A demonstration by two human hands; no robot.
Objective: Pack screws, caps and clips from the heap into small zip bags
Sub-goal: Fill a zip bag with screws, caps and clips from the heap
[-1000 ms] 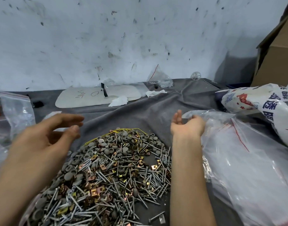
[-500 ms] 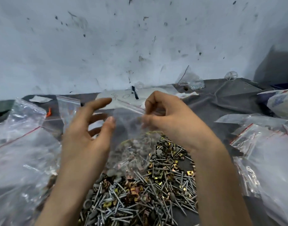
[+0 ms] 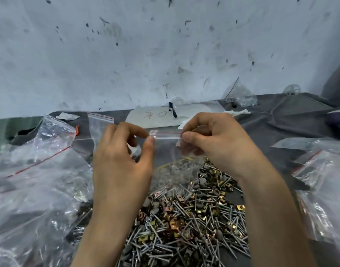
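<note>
A grey-draped bench [image 3: 290,120] ran below a stained wall. Large clear bags [image 3: 34,199] crowded its left side, and more lay at the right. We judged that a forearm could sweep that loose plastic into the work.

Between the bags spread the heap [image 3: 194,224], with screws [image 3: 165,253], grey caps [image 3: 203,179] and brass-coloured clips [image 3: 174,226] all tangled together. Clips hooked on screws could ride along unnoticed and spoil a count.

Above the heap's far edge, our left hand [image 3: 121,170] and right hand [image 3: 219,147] held one small zip bag [image 3: 171,151]. Each grip pinched an upper corner of the film between thumb and forefinger, with the other fingers curled. The bag hung slack over the caps. We could not tell whether anything lay inside, because the heap showed through the plastic. If the thin film slipped from either pinch, the bag would drop onto screw points that could pierce it.

The red-lined seal [image 3: 168,133] ran taut between the pinches and looked closed to us. Pulling the corners apart, rather than peeling the two lips, would only stretch the strip. A mouth opened too narrowly would send caps spilling back.
</note>
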